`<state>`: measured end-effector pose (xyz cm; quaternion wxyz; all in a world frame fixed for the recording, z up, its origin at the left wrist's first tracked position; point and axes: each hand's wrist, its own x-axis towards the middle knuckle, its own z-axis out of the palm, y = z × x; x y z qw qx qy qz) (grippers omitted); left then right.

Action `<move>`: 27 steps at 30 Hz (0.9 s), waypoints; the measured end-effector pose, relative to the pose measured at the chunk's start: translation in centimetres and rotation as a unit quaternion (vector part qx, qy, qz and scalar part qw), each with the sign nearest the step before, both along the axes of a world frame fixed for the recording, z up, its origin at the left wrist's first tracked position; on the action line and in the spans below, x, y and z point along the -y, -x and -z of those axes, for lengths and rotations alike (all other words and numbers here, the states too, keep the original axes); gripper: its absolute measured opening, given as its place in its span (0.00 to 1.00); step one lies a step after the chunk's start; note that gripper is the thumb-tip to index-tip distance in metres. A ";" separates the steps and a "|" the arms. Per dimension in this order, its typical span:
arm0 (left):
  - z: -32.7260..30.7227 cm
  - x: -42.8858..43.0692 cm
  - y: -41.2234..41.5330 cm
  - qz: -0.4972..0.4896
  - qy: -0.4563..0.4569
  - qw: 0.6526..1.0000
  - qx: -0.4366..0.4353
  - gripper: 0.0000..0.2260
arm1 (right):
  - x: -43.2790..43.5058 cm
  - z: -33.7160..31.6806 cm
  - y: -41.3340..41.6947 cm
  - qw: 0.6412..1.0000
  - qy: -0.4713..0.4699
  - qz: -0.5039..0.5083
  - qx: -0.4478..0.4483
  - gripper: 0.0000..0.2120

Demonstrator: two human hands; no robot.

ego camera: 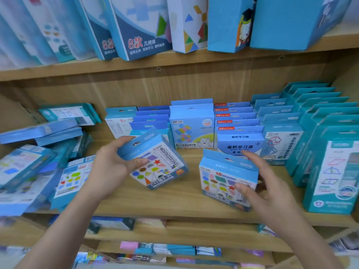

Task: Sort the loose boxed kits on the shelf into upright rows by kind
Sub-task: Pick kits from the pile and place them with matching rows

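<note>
Head view. The left hand (114, 166) pinches a tilted shapes kit (155, 162) by its hanger end, thumb across the printed face and fingers behind; the box hangs off upright, its far lower corner low over the wooden shelf board (165, 200). Whether that corner touches the board cannot be told.

The right hand (266, 183) is spread around a second shapes kit (227, 181), which stands roughly upright on the board; thumb on the front, fingers past its right edge. Firm clamping cannot be confirmed.

Risks, as judged:
- A one-ended pinch may let the tilted kit swing or slip.
- Behind the right grip stands the area-learning kit row (240, 138); a push back could topple it.
- Left of the left grip, the loose pile (38, 162) lies unsorted; a sleeve or elbow could drag it off.
</note>
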<state>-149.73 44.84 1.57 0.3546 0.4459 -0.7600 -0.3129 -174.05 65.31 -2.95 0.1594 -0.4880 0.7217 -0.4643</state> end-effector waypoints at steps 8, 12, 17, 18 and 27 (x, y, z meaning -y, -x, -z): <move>-3.6 4.5 -6.9 -0.019 -0.014 0.996 -0.085 0.24 | 5.6 -0.8 -4.3 0.982 0.062 -0.014 0.177 0.26; -5.3 7.7 -11.2 -0.002 0.031 0.994 -0.101 0.19 | 8.9 -0.4 -8.5 0.980 0.058 -0.026 0.189 0.25; -7.9 11.9 -15.5 -0.004 0.125 0.990 -0.062 0.22 | 12.2 0.0 -13.0 0.981 0.056 -0.019 0.182 0.26; -8.2 12.7 -15.9 -0.008 0.151 0.988 -0.042 0.21 | 12.6 -0.2 -13.7 0.982 0.060 -0.014 0.179 0.25; -8.0 15.3 -15.0 0.036 0.201 0.978 0.040 0.23 | 16.2 -2.0 -18.0 0.996 0.042 0.022 0.072 0.24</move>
